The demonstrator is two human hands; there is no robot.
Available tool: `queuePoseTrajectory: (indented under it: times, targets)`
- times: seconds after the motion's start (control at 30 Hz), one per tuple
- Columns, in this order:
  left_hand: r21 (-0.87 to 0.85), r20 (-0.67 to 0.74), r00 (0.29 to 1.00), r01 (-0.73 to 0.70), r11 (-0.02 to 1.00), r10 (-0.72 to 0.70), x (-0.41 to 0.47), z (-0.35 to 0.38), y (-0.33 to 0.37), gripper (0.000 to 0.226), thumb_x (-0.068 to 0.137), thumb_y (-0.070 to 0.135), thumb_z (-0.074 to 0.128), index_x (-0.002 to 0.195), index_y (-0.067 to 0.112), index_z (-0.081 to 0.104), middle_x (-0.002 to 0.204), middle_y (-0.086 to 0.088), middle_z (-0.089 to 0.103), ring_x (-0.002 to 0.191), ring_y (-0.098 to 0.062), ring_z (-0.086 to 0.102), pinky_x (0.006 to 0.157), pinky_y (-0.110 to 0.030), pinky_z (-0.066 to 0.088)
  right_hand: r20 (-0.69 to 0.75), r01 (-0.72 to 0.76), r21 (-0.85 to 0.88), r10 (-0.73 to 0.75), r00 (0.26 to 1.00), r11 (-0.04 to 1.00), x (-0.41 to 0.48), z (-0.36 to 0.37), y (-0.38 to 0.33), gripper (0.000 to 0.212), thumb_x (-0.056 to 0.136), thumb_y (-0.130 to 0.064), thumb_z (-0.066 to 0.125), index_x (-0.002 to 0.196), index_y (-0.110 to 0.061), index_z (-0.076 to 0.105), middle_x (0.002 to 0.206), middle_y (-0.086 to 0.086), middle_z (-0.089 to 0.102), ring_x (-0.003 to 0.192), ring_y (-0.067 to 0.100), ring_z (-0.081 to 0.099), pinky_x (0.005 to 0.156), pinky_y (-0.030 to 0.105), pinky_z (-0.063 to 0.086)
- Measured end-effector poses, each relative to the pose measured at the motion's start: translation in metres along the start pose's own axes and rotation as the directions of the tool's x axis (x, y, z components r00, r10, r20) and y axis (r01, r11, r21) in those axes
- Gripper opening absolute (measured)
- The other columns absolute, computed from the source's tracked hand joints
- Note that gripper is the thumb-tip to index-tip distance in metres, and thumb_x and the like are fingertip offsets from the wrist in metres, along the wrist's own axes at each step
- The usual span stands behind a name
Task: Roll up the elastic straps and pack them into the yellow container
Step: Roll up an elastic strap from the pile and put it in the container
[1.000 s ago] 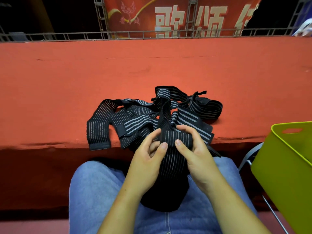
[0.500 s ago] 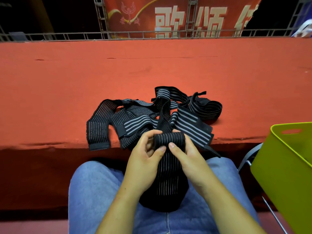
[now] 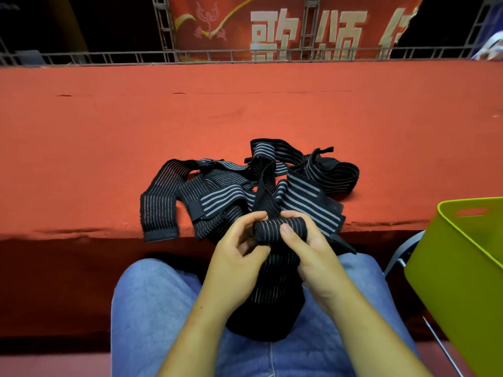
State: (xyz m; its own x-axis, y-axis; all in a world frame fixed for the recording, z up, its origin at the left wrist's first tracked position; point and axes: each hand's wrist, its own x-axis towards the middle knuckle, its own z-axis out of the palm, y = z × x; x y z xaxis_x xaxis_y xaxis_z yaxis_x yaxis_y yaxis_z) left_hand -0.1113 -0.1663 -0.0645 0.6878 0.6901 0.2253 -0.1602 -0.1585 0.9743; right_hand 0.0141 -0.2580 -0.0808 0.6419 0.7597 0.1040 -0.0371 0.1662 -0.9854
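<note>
A pile of black elastic straps (image 3: 239,186) with grey stripes lies at the near edge of the red table (image 3: 245,110). One strap (image 3: 275,284) hangs from the pile down into my lap. Its upper end is wound into a small roll (image 3: 272,228) held between both hands. My left hand (image 3: 239,254) pinches the roll's left end with curled fingers. My right hand (image 3: 307,246) grips it from the right, thumb pressed on top. The yellow container (image 3: 460,270) stands at the right, apart from both hands.
A metal chair frame (image 3: 400,257) shows under the container. My legs in blue jeans (image 3: 152,317) fill the bottom of the view. A metal railing (image 3: 217,56) and a red banner (image 3: 285,25) run behind the table's far edge.
The flat strap end held between my fingers has been turned over into a tight small roll. Both hands stayed in place above my lap.
</note>
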Motion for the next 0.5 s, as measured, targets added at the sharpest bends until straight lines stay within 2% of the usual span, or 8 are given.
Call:
queuePoseTrajectory:
  times: [0.13, 0.3, 0.4, 0.5]
  targets:
    - [-0.069, -0.001, 1.0, 0.022, 0.997, -0.022, 0.0001, -0.0002, 0.0019, 0.046, 0.096, -0.004, 0.065, 0.131, 0.026, 0.065, 0.126, 0.002, 0.073, 0.114, -0.013, 0.071, 0.095, -0.022, 0.053, 0.071, -0.007, 0.053, 0.003, 0.997, 0.999, -0.0029, -0.0029, -0.0047, 0.043, 0.093, -0.031, 0.069, 0.135, -0.039, 0.061, 0.134, 0.009, 0.071, 0.13, 0.031, 0.064, 0.118, 0.058, 0.042]
    - [-0.13, -0.018, 0.997, 0.071, 0.989, -0.074, 0.0025, 0.0026, 0.0017, 0.036, 0.098, 0.006, 0.066, 0.131, 0.02, 0.063, 0.118, 0.0, 0.078, 0.11, -0.01, 0.073, 0.09, -0.017, 0.053, 0.109, 0.012, 0.027, -0.015, 0.994, 1.0, -0.0074, -0.0029, -0.0096, 0.054, 0.105, 0.001, 0.054, 0.149, -0.03, 0.051, 0.141, 0.006, 0.068, 0.134, 0.022, 0.062, 0.121, 0.048, 0.042]
    - [-0.091, -0.017, 0.999, 0.04, 0.995, -0.042, 0.0024, 0.0014, 0.0003, 0.039, 0.097, 0.002, 0.066, 0.132, 0.02, 0.062, 0.116, 0.004, 0.078, 0.111, -0.01, 0.073, 0.091, -0.018, 0.053, 0.095, 0.004, 0.013, -0.005, 0.995, 1.0, -0.0072, -0.0027, -0.0108, 0.062, 0.104, 0.005, 0.053, 0.154, -0.031, 0.046, 0.144, 0.001, 0.066, 0.136, 0.016, 0.06, 0.121, 0.043, 0.041]
    - [-0.056, -0.017, 1.0, 0.007, 0.998, -0.008, 0.0025, -0.0007, -0.0005, 0.041, 0.098, -0.003, 0.065, 0.132, 0.02, 0.062, 0.119, 0.004, 0.077, 0.114, -0.01, 0.072, 0.093, -0.018, 0.053, 0.099, -0.036, 0.031, 0.033, 0.995, 0.999, -0.0056, -0.0022, -0.0082, 0.065, 0.103, 0.003, 0.056, 0.155, -0.035, 0.044, 0.144, 0.0, 0.066, 0.136, 0.016, 0.06, 0.122, 0.045, 0.041]
